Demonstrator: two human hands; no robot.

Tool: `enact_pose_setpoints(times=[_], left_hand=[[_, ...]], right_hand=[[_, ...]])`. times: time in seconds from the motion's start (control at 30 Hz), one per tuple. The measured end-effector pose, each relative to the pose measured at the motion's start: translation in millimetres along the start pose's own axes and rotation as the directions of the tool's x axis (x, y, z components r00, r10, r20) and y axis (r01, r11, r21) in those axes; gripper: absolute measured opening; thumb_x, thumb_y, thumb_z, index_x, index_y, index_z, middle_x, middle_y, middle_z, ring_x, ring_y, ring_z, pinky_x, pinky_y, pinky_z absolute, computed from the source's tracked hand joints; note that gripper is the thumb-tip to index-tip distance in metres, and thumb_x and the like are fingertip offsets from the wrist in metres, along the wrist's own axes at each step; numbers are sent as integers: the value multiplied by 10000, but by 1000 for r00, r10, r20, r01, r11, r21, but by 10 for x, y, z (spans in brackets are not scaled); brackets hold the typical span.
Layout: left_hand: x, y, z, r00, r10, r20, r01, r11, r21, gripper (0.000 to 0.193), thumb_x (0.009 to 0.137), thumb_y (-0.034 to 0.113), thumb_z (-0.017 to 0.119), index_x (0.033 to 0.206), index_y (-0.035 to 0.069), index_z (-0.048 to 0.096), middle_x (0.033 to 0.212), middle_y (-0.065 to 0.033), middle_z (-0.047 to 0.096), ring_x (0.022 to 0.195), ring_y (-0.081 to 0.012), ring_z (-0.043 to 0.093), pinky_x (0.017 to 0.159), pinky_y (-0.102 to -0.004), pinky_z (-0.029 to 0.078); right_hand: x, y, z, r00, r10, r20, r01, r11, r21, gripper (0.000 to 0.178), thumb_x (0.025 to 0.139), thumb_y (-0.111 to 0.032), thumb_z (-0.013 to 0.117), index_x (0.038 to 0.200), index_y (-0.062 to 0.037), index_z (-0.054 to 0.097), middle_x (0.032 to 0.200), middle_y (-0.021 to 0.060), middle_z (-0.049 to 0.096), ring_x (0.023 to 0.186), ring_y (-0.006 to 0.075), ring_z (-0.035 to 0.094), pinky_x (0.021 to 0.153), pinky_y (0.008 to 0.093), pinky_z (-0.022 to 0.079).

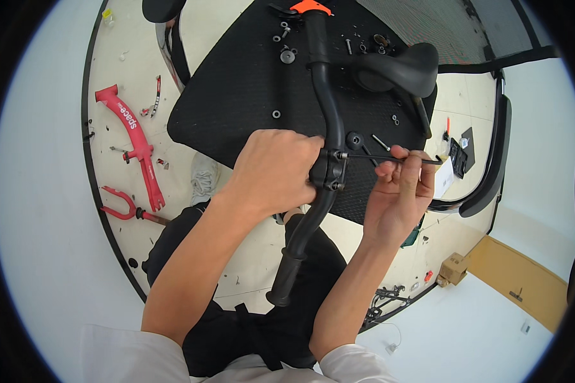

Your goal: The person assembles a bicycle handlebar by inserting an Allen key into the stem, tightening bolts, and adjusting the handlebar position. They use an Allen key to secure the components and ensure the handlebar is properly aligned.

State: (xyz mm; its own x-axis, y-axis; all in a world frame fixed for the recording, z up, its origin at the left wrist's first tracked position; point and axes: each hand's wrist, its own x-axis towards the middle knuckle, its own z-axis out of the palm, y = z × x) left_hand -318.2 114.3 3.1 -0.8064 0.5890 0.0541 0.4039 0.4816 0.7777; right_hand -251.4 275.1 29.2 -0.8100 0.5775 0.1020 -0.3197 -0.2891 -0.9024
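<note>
A black bicycle handlebar (326,96) runs from the far side of a chair seat down toward my lap, with a dark grip at each end. Around the black stem clamp (329,167) at its middle, my left hand (271,169) is closed; its fingertips are partly hidden behind the clamp. My right hand (399,204) pinches a long dark hex key (380,157) between thumb and fingers. The key's far end meets the clamp's upper bolt (342,155), while a lower bolt (337,186) shows beneath it.
On the black chair seat (230,96) lie a bicycle saddle (402,70), a washer (276,114), a loose bolt (381,142) and other small hardware. A red bicycle frame (134,131) and a red fork (133,209) rest on the floor at left. A cardboard box (453,268) stands at lower right.
</note>
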Motion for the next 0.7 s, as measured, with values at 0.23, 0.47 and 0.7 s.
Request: enact_pose_setpoints(times=[0.23,0.47,0.7], left_hand=[[-35,81,-29,999,47,-25,-45,996,81,127,629,87,700,704,22,620,642,-147,642,635,-331,665,615,-398,530],[-6,105,46,999,-27,-31,28,998,51,101,627,76,690,664,20,615,585,-156,613,584,-346,648,587,-403,518],[-8,110,62,1000,-10,-19,11,997,75,110,615,74,695,675,21,620,590,-154,617,589,-337,652,596,-393,520]], right_hand=[[-28,71,33,999,40,4,-39,993,-116,74,878,20,710,930,33,660,902,183,718,736,223,703,696,304,579],[-38,22,35,998,49,33,-41,979,-202,213,917,-35,677,1072,107,646,980,227,716,881,293,727,785,360,603],[-24,16,78,996,82,-47,-90,972,-215,229,915,-66,694,1066,104,669,942,214,725,806,241,730,757,314,594]])
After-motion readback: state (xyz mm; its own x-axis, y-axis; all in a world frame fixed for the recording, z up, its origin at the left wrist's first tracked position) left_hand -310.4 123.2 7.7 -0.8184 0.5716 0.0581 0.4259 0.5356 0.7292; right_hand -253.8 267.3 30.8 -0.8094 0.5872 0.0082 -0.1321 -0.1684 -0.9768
